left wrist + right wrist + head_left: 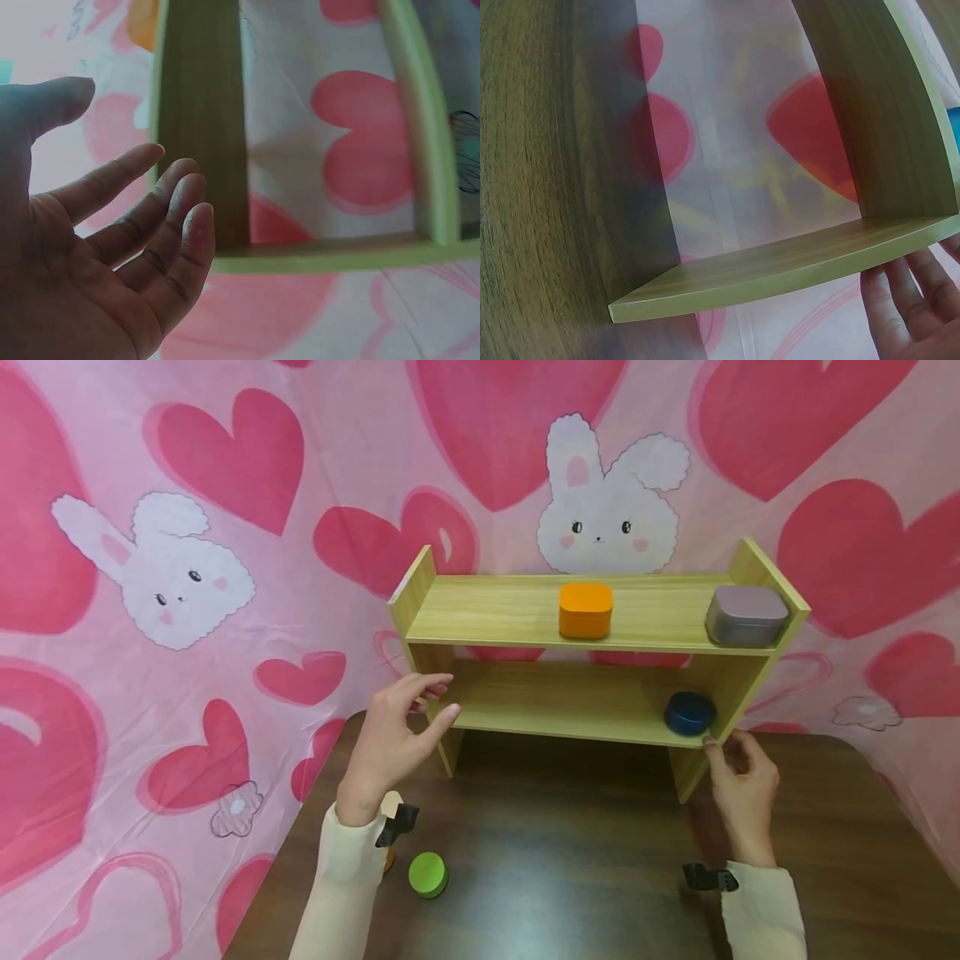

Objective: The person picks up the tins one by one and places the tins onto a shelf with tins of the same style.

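A two-tier wooden shelf [525, 693] stands on the table. My right hand [742, 793] grips its right side panel [795, 274] low down, with the thumb at the front and the fingers on the outer face. Close to that thumb, a round dark blue tin [690, 714] sits at the right end of the lower board. By the left panel, my left hand [393, 735] is held up with loosely bent fingers and nothing in it; the left wrist view shows its bare palm [97, 270]. The upper board carries an orange box [586, 611] and a grey-lilac box [746, 617].
A round green tin [428, 874] lies on the dark brown table [555, 860], in front of the shelf. Beside it, pale and orange items are mostly hidden by my left wrist. A pink cloth [360, 452] with hearts and rabbits hangs behind.
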Demonstrator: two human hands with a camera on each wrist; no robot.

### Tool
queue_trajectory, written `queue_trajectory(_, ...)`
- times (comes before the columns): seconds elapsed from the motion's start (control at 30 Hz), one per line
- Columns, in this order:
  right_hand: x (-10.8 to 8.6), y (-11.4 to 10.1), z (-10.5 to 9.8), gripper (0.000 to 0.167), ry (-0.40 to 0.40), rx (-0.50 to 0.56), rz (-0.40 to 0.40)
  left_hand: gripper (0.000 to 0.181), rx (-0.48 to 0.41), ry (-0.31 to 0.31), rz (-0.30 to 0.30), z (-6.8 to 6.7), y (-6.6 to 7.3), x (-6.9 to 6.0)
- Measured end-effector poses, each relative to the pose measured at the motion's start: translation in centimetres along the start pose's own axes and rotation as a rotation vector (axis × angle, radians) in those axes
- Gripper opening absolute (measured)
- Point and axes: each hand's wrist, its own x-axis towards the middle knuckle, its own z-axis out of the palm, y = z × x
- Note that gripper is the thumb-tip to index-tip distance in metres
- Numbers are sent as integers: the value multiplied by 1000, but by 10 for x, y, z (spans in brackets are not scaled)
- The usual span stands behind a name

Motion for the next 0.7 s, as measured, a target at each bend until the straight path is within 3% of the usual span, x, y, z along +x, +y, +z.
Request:
queue_trajectory(0.4, 2, 2, -1, 22, 1, -8, 2, 34, 44, -28, -72, 8, -24, -23)
queue_trajectory(0.7, 3, 5, 1, 21, -1, -14, 5, 36, 68, -32, -129, 4, -43, -43)
